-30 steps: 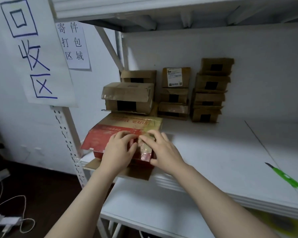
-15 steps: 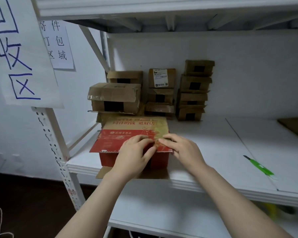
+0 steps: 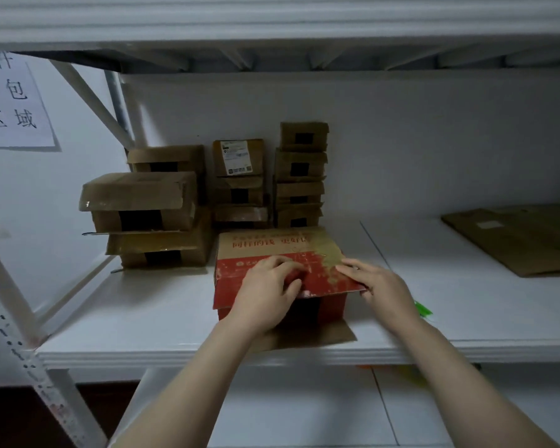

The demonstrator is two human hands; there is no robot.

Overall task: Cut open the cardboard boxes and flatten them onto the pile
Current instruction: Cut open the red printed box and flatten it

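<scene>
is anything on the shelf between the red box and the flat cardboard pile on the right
Only the green cutter, partly hidden by the right hand, lies on the shelf between the red box and the flattened pile.

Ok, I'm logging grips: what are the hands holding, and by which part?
The red box, by its top flap: left hand grips the middle of the front edge, right hand pinches the front right corner.
</scene>
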